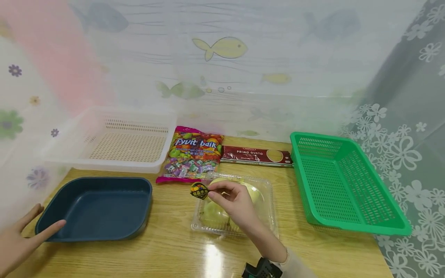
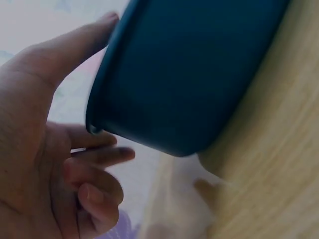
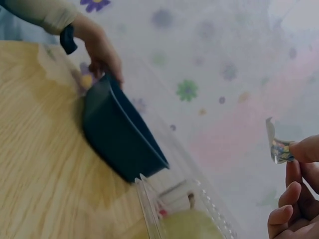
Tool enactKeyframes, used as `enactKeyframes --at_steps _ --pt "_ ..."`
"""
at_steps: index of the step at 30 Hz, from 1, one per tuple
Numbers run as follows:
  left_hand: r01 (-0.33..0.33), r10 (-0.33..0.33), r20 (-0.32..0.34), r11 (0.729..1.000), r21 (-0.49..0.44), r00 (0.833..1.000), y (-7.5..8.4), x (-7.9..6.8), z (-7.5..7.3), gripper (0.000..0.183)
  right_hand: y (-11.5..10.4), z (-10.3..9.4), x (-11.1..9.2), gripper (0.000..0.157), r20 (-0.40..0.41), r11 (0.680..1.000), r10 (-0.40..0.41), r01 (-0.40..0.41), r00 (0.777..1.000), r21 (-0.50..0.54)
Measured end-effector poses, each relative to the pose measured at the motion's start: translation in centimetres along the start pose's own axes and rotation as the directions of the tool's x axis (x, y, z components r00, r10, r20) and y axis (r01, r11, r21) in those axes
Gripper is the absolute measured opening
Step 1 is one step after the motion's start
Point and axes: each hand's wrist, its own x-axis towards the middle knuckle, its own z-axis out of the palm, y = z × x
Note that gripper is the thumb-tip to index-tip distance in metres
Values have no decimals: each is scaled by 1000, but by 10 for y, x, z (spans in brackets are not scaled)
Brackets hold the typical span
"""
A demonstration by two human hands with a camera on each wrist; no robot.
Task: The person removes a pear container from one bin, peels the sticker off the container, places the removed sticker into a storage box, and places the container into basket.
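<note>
In my right hand (image 1: 231, 199), thumb and index finger pinch a small black-and-gold fruit sticker (image 1: 199, 190), which curls at its upper edge in the right wrist view. The hand is above a clear plastic clamshell box (image 1: 269, 204) of pale yellow-green pears (image 1: 213, 213), partly hiding them. To the left, my left hand (image 1: 17, 241) is at the end of a dark blue rectangular basin (image 1: 104, 208). Its thumb reaches straight over the rim, while the other fingers are loosely bent beside the wall in the left wrist view.
A white slotted basket (image 1: 128, 166) is behind the basin. Beside it lie a bag of fruit candies (image 1: 196, 154) and a dark red spaghetti packet (image 1: 257, 155). At right is a green slotted basket (image 1: 347, 193). A printed curtain (image 1: 226, 77) hangs behind the table (image 1: 170, 247).
</note>
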Motion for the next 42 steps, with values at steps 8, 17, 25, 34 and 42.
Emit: enactKeyframes --at_steps 8,17,25,34,42 --pt "-83 83 33 996 -23 996 -4 -2 5 115 -6 22 11 20 68 1000 -15 14 998 9" --pt "-221 217 -39 964 -150 975 -6 -2 12 123 -3 52 23 18 134 1000 13 -16 991 21" --pt "-236 232 -41 958 -163 972 -14 0 17 130 10 81 36 17 183 1000 -15 18 983 -17" --pt "-280 292 56 946 -161 955 -19 7 15 123 18 115 50 16 265 1000 -4 12 964 -29" --pt "-262 278 63 947 -186 959 -18 11 15 124 13 145 65 14 316 991 52 -10 947 -133"
